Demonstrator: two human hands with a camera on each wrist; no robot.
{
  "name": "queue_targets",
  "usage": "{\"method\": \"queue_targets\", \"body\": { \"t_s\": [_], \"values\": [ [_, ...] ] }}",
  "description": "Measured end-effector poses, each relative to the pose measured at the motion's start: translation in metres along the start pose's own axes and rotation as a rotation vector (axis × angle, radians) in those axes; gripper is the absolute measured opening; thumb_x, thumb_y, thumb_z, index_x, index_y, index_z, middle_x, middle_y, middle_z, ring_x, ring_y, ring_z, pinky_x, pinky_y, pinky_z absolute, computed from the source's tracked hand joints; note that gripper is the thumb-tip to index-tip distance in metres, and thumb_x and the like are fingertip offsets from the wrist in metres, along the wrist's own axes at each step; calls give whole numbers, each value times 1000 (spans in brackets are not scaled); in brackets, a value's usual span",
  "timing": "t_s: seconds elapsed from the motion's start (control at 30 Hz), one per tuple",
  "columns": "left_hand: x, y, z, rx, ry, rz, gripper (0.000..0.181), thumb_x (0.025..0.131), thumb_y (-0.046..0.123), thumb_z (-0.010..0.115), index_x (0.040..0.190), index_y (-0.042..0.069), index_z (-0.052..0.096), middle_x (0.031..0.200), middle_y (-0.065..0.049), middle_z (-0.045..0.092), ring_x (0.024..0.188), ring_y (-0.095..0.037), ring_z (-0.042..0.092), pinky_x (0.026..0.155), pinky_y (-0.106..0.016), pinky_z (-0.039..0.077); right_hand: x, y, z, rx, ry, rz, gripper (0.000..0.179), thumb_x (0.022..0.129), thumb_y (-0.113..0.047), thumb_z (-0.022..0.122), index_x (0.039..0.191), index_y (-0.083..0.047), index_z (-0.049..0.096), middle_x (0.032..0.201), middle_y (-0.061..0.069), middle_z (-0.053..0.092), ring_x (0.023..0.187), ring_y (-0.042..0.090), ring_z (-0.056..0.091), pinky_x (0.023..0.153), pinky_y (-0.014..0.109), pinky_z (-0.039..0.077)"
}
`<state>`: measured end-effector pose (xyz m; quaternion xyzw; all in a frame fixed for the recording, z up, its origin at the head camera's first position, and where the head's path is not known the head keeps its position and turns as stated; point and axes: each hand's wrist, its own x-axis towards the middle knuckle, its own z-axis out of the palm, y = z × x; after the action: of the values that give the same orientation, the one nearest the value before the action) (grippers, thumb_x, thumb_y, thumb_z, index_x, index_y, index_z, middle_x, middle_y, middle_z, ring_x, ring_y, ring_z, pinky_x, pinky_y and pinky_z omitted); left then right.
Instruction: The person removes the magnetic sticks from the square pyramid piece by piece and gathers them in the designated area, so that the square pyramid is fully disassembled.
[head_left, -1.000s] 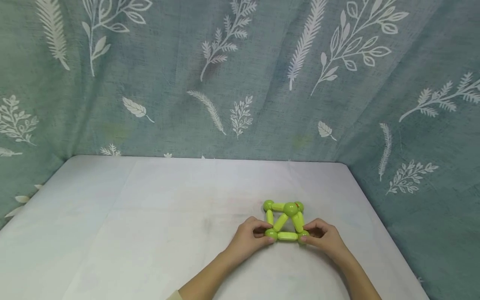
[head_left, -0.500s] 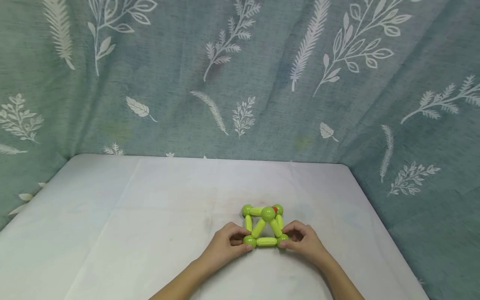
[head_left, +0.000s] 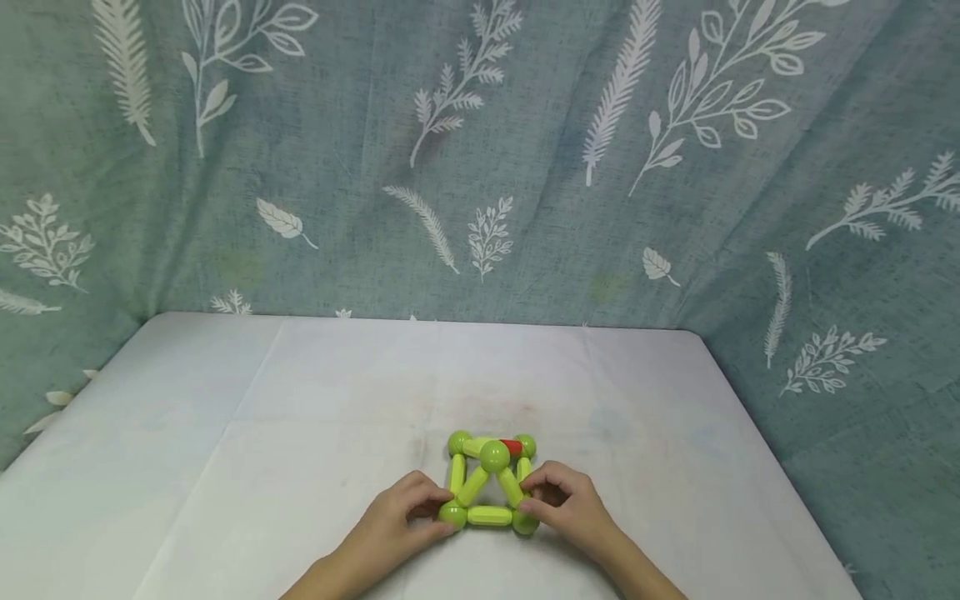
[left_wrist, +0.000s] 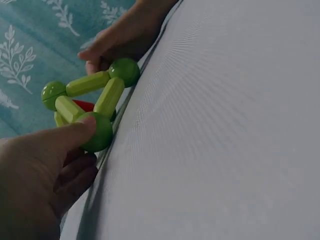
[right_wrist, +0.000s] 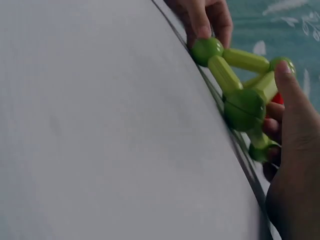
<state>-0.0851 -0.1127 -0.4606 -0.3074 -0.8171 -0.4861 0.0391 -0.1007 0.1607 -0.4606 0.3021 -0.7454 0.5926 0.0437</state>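
A toy frame of magnetic balls and rods (head_left: 491,516) stands on the white table. Its balls are green and most rods yellow-green; a short red rod (head_left: 511,447) shows at the back right. One green ball (head_left: 495,456) sits raised over the two slanting front rods. My left hand (head_left: 397,517) pinches the front left ball (left_wrist: 100,132) between thumb and fingers. My right hand (head_left: 566,504) is at the front right ball (right_wrist: 245,110), its fingertips beside the ball and slanting rod, its thumb (right_wrist: 290,82) straight and lifted off the ball.
The white-covered table (head_left: 300,400) stretches out to the left and behind the frame. A green-blue curtain (head_left: 337,150) with white leaf prints hangs along its back and right side.
The toy frame and both hands have moved left and nearer to me. More of the red rod shows now. My right thumb has come up off the front right ball.
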Motion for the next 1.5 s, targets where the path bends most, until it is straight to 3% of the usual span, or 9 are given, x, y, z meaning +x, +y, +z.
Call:
{"method": "queue_targets", "body": {
  "t_s": [0.13, 0.2, 0.3, 0.47, 0.73, 0.93, 1.07, 1.33, 1.5],
  "values": [
    [2, 2, 3, 199, 189, 213, 37, 73, 18, 80, 106, 11, 64, 100, 7, 59, 89, -8, 61, 83, -13, 47, 8, -9, 14, -181, 103, -216, 29, 64, 9, 79, 86, 0, 63, 70, 7, 55, 66, 19, 45, 57, 22, 40],
    [13, 6, 9, 239, 274, 235, 44, 74, 19, 80, 112, 9, 63, 106, 3, 59, 95, -12, 60, 87, -16, 46, 10, -7, 19, -278, 165, -269, 31, 60, 5, 82, 83, -5, 63, 68, 4, 55, 65, 19, 43, 58, 19, 35],
    [34, 11, 19, 233, 322, 192, 53, 77, 23, 78, 124, 9, 58, 114, -1, 57, 105, -17, 56, 91, -29, 47, 12, 2, 23, -352, 196, -284, 29, 64, -2, 83, 82, -12, 61, 67, -1, 53, 65, 14, 41, 61, 14, 33],
    [51, 16, 29, 187, 292, 111, 46, 76, 25, 78, 118, 14, 63, 112, 6, 61, 105, -13, 55, 88, -37, 43, 12, 11, 25, -338, 178, -272, 20, 75, -10, 78, 85, -15, 62, 72, -4, 54, 68, 9, 43, 62, 17, 37],
    [49, 15, 28, 218, 218, 182, 36, 83, 23, 72, 113, 9, 58, 114, 2, 56, 108, -16, 53, 93, -35, 46, 13, 14, 25, -298, 189, -364, 16, 77, -10, 76, 86, -11, 63, 74, -4, 58, 71, 11, 48, 65, 21, 41],
    [48, 9, 23, 155, 292, 190, 37, 80, 12, 75, 111, 6, 55, 111, 0, 55, 103, -15, 55, 89, -29, 48, 16, 4, 25, -279, 225, -412, 19, 74, -1, 76, 85, -5, 61, 76, 2, 58, 69, 16, 49, 61, 23, 42],
    [47, 9, 20, 127, 311, 173, 37, 79, 14, 75, 111, 8, 57, 110, 1, 56, 100, -12, 55, 85, -30, 50, 15, -1, 23, -288, 226, -351, 26, 70, 3, 77, 90, -4, 61, 81, 3, 58, 75, 17, 50, 67, 26, 43],
    [48, 13, 12, 213, 261, 202, 48, 82, 20, 74, 127, 12, 59, 108, 3, 55, 97, -10, 52, 79, -28, 46, 0, 14, 8, -462, 37, -215, 51, 71, -32, 82, 110, -12, 58, 105, -3, 56, 92, 12, 52, 77, 23, 47],
    [50, 13, 1, 239, 204, 265, 42, 82, 25, 74, 120, 10, 63, 109, 4, 57, 97, -11, 53, 79, -27, 47, 0, 16, 2, -378, 0, -154, 49, 70, -23, 82, 111, -11, 59, 101, -2, 57, 80, 8, 52, 67, 20, 49]
  ]
}}
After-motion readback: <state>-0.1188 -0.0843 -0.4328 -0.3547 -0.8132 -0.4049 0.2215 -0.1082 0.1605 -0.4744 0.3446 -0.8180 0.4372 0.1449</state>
